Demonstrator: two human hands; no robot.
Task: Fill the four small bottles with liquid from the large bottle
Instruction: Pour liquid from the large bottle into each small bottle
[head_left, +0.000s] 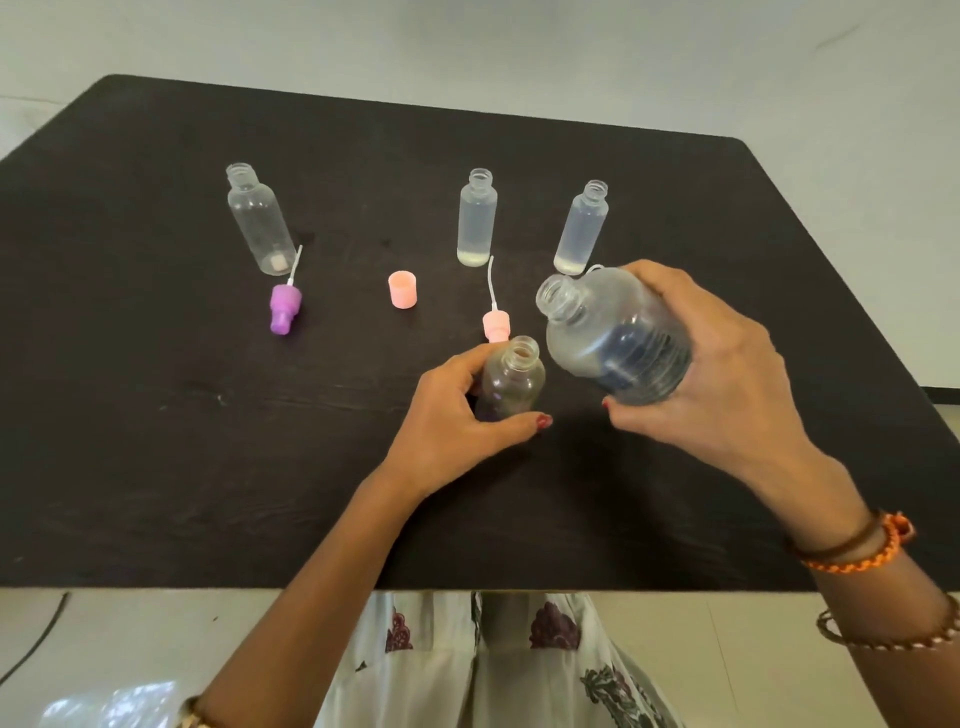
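Four small bottles are in my view on the dark table (156, 415), all uncapped. My left hand (457, 415) has its fingers and thumb curled round the nearest small bottle (511, 382), which stands upright on the table close to the near edge. My right hand (711, 374) grips the large bottle (618, 338), held off the table and tilted to the left, its open mouth pointing up and left, just beside and above the small bottle's neck; I see clear liquid pooled in its lower part, and no stream leaving the mouth. Farther back stand the far left bottle (260, 221), the middle bottle (477, 218) and the far right bottle (583, 228), the last two with a little pale liquid at the bottom. A purple spray top (284, 306) lies near the far left bottle, a pink cap (402, 295) sits between the rows, and a pink spray top (494, 322) lies just behind the bottle in my left hand. Bracelets (857, 545) circle my right wrist.
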